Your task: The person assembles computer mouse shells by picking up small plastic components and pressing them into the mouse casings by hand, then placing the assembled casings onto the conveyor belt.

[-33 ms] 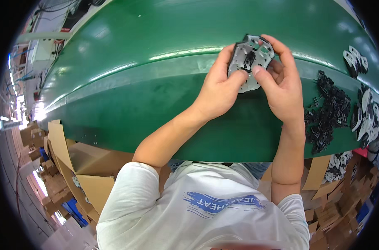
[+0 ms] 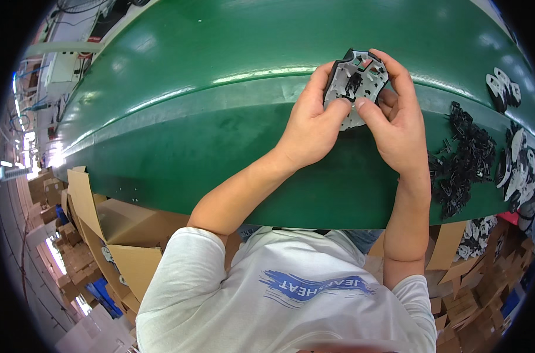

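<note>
A person's two bare hands meet over a green work surface. The left hand (image 2: 313,122) grips the left edge of a grey plastic shell (image 2: 340,87) with a black rim, and the right hand (image 2: 400,125) grips its right edge, the index finger reaching to the far right corner. Both thumbs press close together on the near part of the shell's open inner side, beside a small black part (image 2: 354,83) seated in its middle. The shell is held above the green table (image 2: 232,147), right of its center.

To the right of the right forearm lies a loose pile of small black parts (image 2: 468,150). Beyond it, at the right edge, are white-and-black shells (image 2: 519,162), with a smaller group of shells (image 2: 502,88) farther away.

The person wears a white T-shirt (image 2: 220,306) with a blue print. Near left, an open cardboard box (image 2: 137,220) stands against the table; near right, another box (image 2: 447,244) sits beside more white-and-black pieces (image 2: 478,236).
</note>
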Available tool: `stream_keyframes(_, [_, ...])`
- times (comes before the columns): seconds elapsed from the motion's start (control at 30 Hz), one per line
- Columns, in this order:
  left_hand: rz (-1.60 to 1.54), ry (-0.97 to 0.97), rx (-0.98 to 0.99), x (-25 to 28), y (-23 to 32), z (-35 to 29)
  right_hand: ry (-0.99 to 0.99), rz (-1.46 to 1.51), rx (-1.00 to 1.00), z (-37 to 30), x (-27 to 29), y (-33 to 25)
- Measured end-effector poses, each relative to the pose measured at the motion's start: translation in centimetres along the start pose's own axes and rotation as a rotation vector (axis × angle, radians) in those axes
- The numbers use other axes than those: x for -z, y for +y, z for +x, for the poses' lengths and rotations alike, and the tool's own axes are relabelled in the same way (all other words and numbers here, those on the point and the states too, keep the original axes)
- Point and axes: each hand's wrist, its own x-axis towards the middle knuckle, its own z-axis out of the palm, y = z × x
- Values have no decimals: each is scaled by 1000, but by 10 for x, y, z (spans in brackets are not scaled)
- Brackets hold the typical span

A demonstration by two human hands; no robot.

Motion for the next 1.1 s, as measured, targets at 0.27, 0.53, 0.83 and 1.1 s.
stream_keyframes(0.27, [238,148,-214,4,-15,-4,-6,-282,-28,-3,-20,2])
stream_keyframes(0.53, [353,148,-233,5,-10,-1,19,-367,3,-3,-23,6])
stream_keyframes(0.83, [201,32,-224,10,-18,3,-77,-171,-32,-1,-11,12])
stream_keyframes(1.1, [4,204,121,47,57,-112,-640,-111,50,-25,5,-30])
